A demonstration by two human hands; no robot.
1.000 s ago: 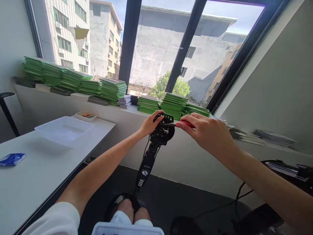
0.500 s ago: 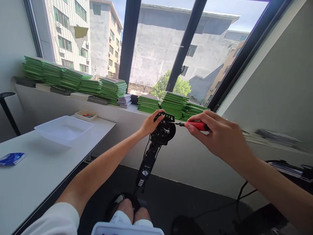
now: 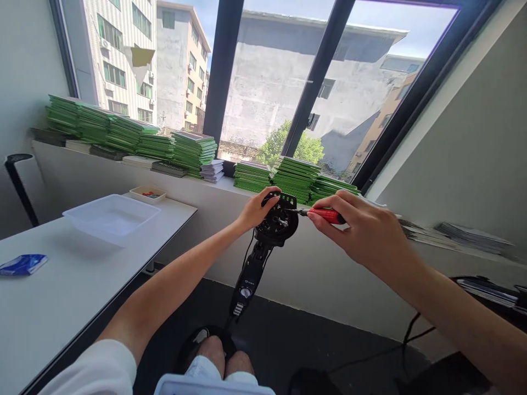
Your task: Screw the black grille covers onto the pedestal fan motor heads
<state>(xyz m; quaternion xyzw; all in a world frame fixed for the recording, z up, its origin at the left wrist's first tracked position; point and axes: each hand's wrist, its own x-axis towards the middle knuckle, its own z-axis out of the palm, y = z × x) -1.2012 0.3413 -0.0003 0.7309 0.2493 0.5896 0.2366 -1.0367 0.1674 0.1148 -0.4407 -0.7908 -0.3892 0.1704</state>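
Observation:
A black stand, which looks like a pedestal fan without blades or grille, rises between my knees; its column (image 3: 249,280) carries a knob and several buttons. My left hand (image 3: 256,209) grips the upper left edge of its round black head (image 3: 288,229), thumb near a slotted black piece (image 3: 287,199) at the top. Pinched in my right hand (image 3: 362,227) is a red-handled screwdriver (image 3: 326,215). Its shaft points left, with the tip at the upper part of the head. Whether the tip sits in a screw is too small to tell.
Left of me, a white table (image 3: 82,291) bears a translucent bin (image 3: 115,216), a small tray (image 3: 148,193) with red bits, and a blue packet (image 3: 23,264). Green-edged stacks (image 3: 296,178) line the windowsill. A white container (image 3: 214,385) rests at my lap. Cables (image 3: 405,345) trail at right.
The screwdriver and my right hand have shifted slightly left relative to the fan head. My left hand keeps its hold. The whole view has moved a little.

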